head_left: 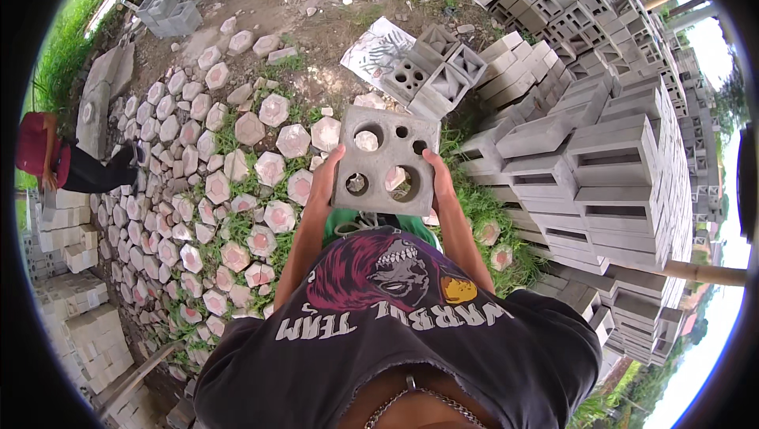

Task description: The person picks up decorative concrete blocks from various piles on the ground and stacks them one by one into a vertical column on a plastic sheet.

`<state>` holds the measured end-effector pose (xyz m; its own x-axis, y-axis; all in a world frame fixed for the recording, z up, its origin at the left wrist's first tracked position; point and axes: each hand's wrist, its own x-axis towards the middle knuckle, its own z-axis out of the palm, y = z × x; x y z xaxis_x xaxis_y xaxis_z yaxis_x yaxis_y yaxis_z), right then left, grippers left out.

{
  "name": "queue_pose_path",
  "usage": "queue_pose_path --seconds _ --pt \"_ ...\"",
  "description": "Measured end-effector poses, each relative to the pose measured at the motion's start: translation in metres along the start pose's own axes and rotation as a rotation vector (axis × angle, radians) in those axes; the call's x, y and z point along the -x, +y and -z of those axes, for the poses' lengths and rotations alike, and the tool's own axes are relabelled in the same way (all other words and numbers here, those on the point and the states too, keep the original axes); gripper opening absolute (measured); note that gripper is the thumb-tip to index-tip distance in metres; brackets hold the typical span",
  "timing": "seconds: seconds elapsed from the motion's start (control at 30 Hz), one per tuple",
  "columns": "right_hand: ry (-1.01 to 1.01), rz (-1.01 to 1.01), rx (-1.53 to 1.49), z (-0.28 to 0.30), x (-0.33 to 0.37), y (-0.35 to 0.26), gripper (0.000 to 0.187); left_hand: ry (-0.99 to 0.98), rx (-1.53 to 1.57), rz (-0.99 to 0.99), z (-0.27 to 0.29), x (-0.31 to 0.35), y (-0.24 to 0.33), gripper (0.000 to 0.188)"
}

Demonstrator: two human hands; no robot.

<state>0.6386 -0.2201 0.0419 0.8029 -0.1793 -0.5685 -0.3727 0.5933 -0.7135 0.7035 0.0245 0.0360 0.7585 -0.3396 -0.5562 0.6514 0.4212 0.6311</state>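
A grey concrete vent block (381, 162) with round holes of different sizes is held up in front of my body. My left hand (324, 177) presses on its left side, with the thumb along the edge. On the opposite side my right hand (442, 177) grips it, the thumb tip by a small hole. Most fingers of both hands are hidden behind the block. Ground shows through the larger holes. Beyond it, several vent blocks (433, 73) stand on the ground beside a white patterned sheet (378, 51).
Tall stacks of hollow concrete blocks (585, 168) rise on the right. Hexagonal pavers (270, 168) with grass between them cover the ground to the left. A person in a red top (38, 144) is at the far left, near more stacked blocks (95, 342). Grey blocks (168, 16) sit farther back.
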Motion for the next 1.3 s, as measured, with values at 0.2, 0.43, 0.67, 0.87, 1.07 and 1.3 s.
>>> queue_pose_path --seconds 0.2,0.43,0.67,0.87,1.07,1.3 --pt "0.042 -0.006 -0.101 -0.03 -0.056 -0.017 0.058 -0.046 -0.078 0.154 -0.002 -0.059 0.062 0.059" --pt "0.12 -0.028 -0.11 -0.062 -0.112 -0.046 0.067 -0.046 -0.281 0.139 0.001 -0.144 0.098 0.061" --pt "0.235 -0.085 -0.09 -0.073 -0.232 -0.104 0.069 -0.012 -0.374 0.09 -0.034 -0.261 0.15 0.065" --pt "0.152 -0.083 -0.138 -0.092 -0.321 -0.173 0.063 0.004 -0.354 0.127 -0.084 -0.347 0.215 0.062" --pt "0.166 -0.065 -0.2 -0.088 -0.371 -0.22 0.066 -0.049 -0.371 0.197 -0.142 -0.398 0.256 0.059" --pt "0.328 -0.04 -0.328 -0.067 -0.407 -0.228 0.066 -0.188 -0.422 0.385 -0.183 -0.488 0.267 0.058"
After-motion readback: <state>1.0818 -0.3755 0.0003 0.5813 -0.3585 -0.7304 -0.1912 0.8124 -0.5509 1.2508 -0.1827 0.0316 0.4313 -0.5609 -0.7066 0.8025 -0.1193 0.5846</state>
